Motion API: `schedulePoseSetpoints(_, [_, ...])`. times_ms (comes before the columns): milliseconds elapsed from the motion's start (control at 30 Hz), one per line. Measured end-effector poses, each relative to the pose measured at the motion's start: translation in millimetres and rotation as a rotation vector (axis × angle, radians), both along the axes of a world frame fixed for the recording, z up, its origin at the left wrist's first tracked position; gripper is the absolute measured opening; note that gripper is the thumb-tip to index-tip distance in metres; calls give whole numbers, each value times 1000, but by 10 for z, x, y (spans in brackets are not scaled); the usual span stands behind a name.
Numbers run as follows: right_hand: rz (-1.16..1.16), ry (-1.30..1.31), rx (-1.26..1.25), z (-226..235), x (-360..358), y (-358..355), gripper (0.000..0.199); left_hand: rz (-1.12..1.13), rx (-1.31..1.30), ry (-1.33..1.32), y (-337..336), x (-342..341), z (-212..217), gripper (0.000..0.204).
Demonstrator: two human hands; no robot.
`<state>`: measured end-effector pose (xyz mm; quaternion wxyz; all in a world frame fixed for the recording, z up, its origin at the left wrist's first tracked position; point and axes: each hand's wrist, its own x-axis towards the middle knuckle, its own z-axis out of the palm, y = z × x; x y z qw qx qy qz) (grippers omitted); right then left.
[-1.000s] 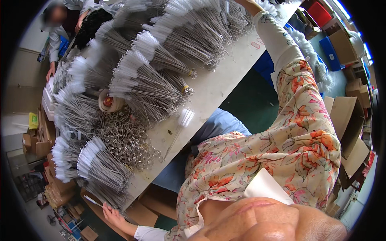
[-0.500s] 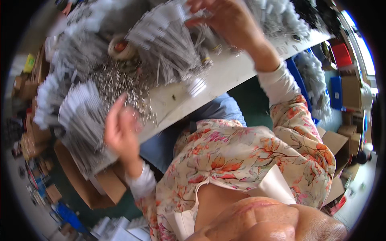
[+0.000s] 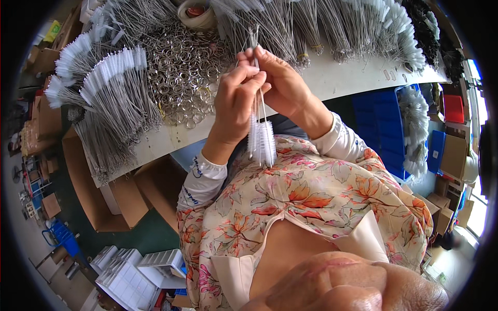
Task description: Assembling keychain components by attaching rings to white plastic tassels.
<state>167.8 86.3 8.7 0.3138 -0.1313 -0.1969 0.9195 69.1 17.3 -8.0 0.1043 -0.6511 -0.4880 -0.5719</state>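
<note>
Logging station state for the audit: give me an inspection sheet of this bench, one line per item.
Surface: long white worktable, mostly covered.
Job's things: small bunch of white-bristled wire tube brushes, bristles hanging down, pinched between left hand and right hand.
Clutter: pile of silver metal rings; heaps of wire brushes; roll of tape.
Hands: both shut on the bunch, above the table's near edge.
Cables: nothing seen.
Surroundings: brown cardboard boxes, blue plastic crates, white compartment trays.

Left hand point(image 3: 236, 106) & right hand point(image 3: 282, 85) pinching thin brushes point(image 3: 261, 140) (bristles down), above ring pile point(image 3: 184, 67)
</note>
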Motion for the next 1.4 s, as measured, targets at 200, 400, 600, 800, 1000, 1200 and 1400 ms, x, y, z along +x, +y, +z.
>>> schedulePoseSetpoints(200, [225,-367,673,308,268,174,18,-45,-45,-170,-266,-449,377,82])
schedulePoseSetpoints(400, [246,-551,1108,316,130,-112,17,-672,-481,-455,-329,-292,409,119])
schedulePoseSetpoints(600, [375,-529,1058,312,206,-100,18,-532,-199,-646,-452,-532,451,93])
schedulePoseSetpoints(800, [423,-458,958,177,202,-119,21,-341,-576,-90,-527,-216,379,82])
schedulePoseSetpoints(1000, [572,-454,800,229,300,-83,19,-221,-361,-244,-615,-339,321,56])
schedulePoseSetpoints(1200, [706,-455,858,275,318,-75,22,-200,-263,-59,-620,-306,236,23])
schedulePoseSetpoints(1400, [680,-884,1144,90,812,174,11,-19,-426,-46,-852,-236,-158,27])
